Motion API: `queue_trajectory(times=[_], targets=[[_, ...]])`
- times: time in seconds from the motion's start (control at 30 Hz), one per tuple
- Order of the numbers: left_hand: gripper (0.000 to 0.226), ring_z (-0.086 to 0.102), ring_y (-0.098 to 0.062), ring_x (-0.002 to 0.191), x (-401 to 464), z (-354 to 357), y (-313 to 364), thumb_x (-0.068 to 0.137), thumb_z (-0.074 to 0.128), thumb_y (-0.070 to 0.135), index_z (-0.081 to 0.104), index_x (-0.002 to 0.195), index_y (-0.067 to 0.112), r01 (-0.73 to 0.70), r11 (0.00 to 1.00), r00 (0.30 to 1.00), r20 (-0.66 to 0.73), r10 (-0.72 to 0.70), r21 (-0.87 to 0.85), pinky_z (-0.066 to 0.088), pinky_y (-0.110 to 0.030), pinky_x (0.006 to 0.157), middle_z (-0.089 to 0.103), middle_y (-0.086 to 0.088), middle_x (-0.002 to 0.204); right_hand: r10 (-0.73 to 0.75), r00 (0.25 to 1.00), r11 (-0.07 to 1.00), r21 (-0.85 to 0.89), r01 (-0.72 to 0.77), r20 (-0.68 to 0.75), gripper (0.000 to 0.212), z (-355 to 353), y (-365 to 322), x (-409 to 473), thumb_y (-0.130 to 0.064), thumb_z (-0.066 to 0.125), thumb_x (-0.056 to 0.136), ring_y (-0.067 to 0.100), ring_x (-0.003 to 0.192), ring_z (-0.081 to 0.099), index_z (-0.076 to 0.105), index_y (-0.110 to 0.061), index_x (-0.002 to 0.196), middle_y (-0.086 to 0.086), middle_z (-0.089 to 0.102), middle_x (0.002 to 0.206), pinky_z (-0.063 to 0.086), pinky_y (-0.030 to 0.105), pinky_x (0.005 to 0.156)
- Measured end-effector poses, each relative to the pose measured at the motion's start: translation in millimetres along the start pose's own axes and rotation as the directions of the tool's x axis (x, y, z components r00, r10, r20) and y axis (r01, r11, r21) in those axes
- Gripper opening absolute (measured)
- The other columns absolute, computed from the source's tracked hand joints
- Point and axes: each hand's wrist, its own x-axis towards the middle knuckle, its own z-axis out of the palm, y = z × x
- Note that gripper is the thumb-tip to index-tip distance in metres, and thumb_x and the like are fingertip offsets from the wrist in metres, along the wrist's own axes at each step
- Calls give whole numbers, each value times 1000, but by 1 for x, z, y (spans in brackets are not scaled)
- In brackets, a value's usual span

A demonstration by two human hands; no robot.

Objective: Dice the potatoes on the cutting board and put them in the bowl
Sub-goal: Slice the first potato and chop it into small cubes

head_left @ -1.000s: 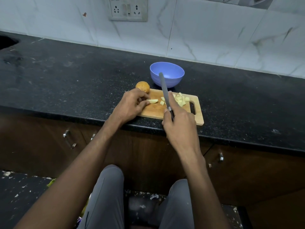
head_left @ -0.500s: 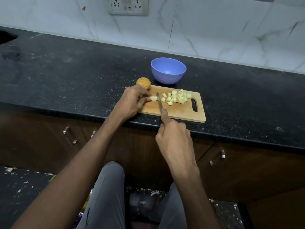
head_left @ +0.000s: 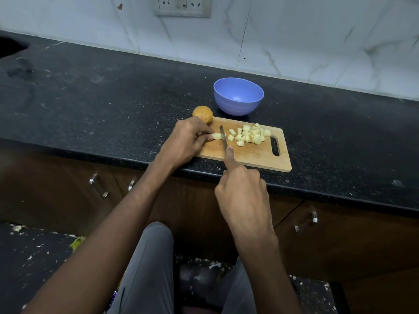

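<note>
Grey trousers (head_left: 147, 268), nearest the camera: the person's legs, standing at dark wood cabinet fronts (head_left: 56, 196) with metal handles.

Right hand (head_left: 243, 193): fingers curled round the handle of a knife (head_left: 223, 138), forefinger stretched along the spine. Handle itself hidden inside the fist.

Knife: narrow blade, tip pointing away from the body, edge down on or just above the board; which of the two cannot be told. It sits at the cut end of the potato strip.

Cutting board (head_left: 256, 157): pale wood, slotted grip at its right end, lying at the front edge of a black speckled counter (head_left: 102, 105).

Left hand (head_left: 186, 141): fingers bent, pinching a potato strip (head_left: 217, 136) flat against the board, fingertips close to the blade.

Potato strip: peeled, pale yellow, short remainder. Judgement: step in hand is crosscutting this last strip into cubes. To do it well, keep fingertips tucked back behind the knuckles, match the size of the existing cubes, and press straight down so the short piece does not roll. Risk: little strip left to hold.

Diced potato (head_left: 250, 135): loose heap on the board, right of the blade.

Whole potato (head_left: 203, 114): unpeeled, at the board's far left corner, uncut.

Bowl (head_left: 238, 96): blue, beyond the board, nothing visible inside. Transfer not yet begun.

Tiled wall with socket plate (head_left: 183, 5): farthest.
</note>
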Motion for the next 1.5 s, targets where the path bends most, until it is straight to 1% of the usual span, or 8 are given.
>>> queue_trajectory(times=[0.1,0.23,0.3,0.43,0.77,1.1,1.37,1.5], targets=[[18,58,-10,86,-1,0,1,91,74,10,78,108,7,-9,1000,1000,-3,9,17,38,-6,77,63,6,96,7,1000,1000,3,-7,16,64,0,0,1,-19,42,108,31,98,64,17,-28,166,10,63,103,55,44,81],[17,59,-11,88,-1,0,3,93,73,13,76,108,7,-1,999,1000,6,1,48,45,-18,79,69,-4,104,13,999,1000,-7,-13,33,64,-1,0,1,-17,42,108,29,95,61,16,-27,166,6,55,94,50,41,78],[16,60,-11,87,-1,0,3,92,74,14,75,107,7,9,999,1000,0,-9,39,45,-15,78,70,-4,104,16,999,999,-33,-14,47,64,-1,-1,0,-17,43,107,29,96,60,17,-26,166,5,49,93,47,39,76],[15,59,-9,83,-1,0,2,90,76,12,77,104,8,26,1000,1000,-14,-26,14,41,-5,73,70,-2,100,30,997,997,-71,-25,75,68,-1,-8,5,-14,46,105,32,109,62,17,-19,166,13,61,114,47,40,82],[17,57,2,80,-4,-3,3,91,75,13,78,107,10,52,997,998,-37,-54,-49,39,-1,76,71,3,102,-19,996,999,48,23,-85,62,-6,0,9,-21,43,107,32,101,64,23,-29,165,10,69,103,48,42,80],[29,65,-8,80,-3,-4,6,89,76,11,61,115,10,98,985,994,-26,-103,-139,53,-19,78,70,2,88,-2,1000,999,-45,2,7,67,4,-12,-3,-19,43,107,31,105,62,13,-26,167,13,62,112,43,38,77],[26,65,-8,83,-3,-2,4,89,76,10,64,112,10,91,987,995,-24,-95,-135,54,-21,79,69,1,90,27,997,996,-86,-20,76,72,8,-23,4,-14,49,105,31,113,61,12,-15,166,13,62,122,40,36,78],[24,64,-8,84,-4,-1,4,90,74,10,65,113,10,61,994,998,-22,-63,-87,55,-26,80,67,1,92,11,996,1000,2,-11,89,66,3,-14,8,-18,48,106,29,109,63,20,-20,165,11,63,120,45,34,78]])
